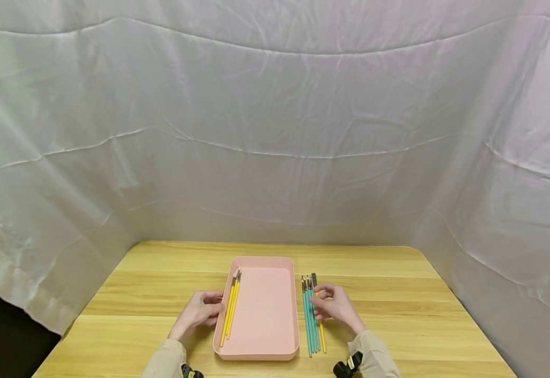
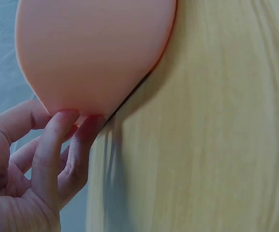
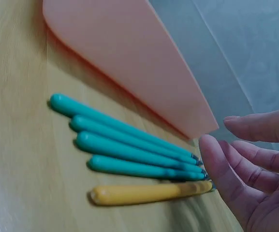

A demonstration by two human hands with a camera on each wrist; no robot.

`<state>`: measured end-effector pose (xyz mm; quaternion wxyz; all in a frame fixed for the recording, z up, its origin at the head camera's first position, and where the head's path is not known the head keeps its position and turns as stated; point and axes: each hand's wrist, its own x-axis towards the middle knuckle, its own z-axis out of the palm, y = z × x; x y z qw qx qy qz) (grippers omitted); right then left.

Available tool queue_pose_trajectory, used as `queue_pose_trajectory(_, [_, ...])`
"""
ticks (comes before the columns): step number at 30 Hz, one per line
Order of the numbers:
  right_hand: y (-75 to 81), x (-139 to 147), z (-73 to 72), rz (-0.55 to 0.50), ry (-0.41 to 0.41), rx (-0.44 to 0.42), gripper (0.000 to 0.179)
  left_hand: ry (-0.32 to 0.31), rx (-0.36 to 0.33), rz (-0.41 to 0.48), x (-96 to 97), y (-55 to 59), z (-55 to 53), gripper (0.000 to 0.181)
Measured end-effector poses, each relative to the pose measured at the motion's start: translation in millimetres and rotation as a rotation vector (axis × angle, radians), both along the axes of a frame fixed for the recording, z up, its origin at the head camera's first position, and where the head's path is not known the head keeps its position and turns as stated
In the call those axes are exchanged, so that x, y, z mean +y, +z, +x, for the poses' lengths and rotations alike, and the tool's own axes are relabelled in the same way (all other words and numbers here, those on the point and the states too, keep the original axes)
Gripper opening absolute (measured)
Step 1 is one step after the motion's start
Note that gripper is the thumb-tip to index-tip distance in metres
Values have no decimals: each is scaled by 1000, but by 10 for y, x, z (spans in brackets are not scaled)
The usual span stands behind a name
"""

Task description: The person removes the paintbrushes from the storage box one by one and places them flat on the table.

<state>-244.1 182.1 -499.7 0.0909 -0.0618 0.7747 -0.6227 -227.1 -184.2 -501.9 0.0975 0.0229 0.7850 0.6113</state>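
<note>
A pink rectangular tray [image 1: 269, 310] lies on the table, two yellow-handled paintbrushes [image 1: 230, 314] along its left side. My left hand [image 1: 204, 308] holds the tray's left wall, fingertips on the outer face and one digit at the rim; the left wrist view shows this hand [image 2: 47, 159] close up. Right of the tray lie several teal-handled paintbrushes [image 1: 310, 320] side by side, with one yellow-handled paintbrush [image 3: 144, 193] beside them. Over these brushes hovers my right hand [image 1: 333, 304], fingers loosely bent and apart, nothing between them. It covers part of the brushes in the head view.
The wooden table [image 1: 397, 310] extends on both sides of the tray. Grey curtains [image 1: 275, 131] hang behind the table and along its sides. Both wrists wear small black cameras, such as the right wrist's camera [image 1: 345, 367].
</note>
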Motion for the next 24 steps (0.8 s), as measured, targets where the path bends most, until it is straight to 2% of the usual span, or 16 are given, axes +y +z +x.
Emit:
queue_pose_trajectory(13, [137,-118,28,-121,35,-8,46,30,-16,-35,22,9,-11,46])
queue_pose_trajectory(24, [175,-287,67,-192,75,7,45,37,-23,-37,25,29,15,45])
